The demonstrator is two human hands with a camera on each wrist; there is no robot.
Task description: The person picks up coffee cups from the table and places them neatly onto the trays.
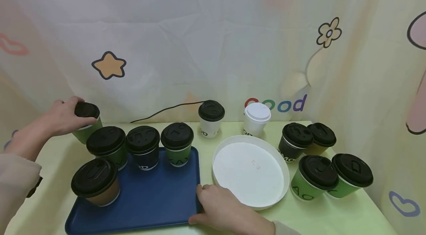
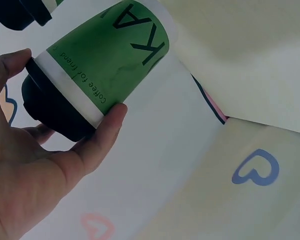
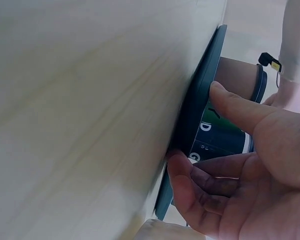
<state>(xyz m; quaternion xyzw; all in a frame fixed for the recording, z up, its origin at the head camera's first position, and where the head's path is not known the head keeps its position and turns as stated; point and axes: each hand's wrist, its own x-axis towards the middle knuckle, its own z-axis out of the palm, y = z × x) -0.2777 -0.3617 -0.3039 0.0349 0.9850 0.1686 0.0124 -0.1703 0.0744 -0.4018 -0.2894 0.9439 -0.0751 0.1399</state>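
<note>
Curtain cloth [image 1: 186, 43] printed with a partly covered word ending in "ood" backs the tabletop [image 1: 332, 216] in the head view. At its left we see the left hand [image 1: 68, 116] gripping a tilted green cup [image 1: 87, 131] by the black lid [image 1: 88, 110], just beyond the back left corner of the blue tray [image 1: 156, 198]. The right hand [image 1: 219, 205] holds that tray by its right edge. Four cups stand on it, among them a brown cup [image 1: 103, 192] and a dark cup [image 1: 146, 156]; on the rightmost we read "AY". Just beside it lies a round white tray [image 1: 246, 179] whose faint marks we cannot make out.

In the left wrist view we read a large "KA" and a smaller "Coffee for friend" on the gripped cup, with thumb and fingers about its lid.

In the right wrist view we find the tray's rim pinched between thumb and fingers, and a "D" showing on the dark cup.
</note>
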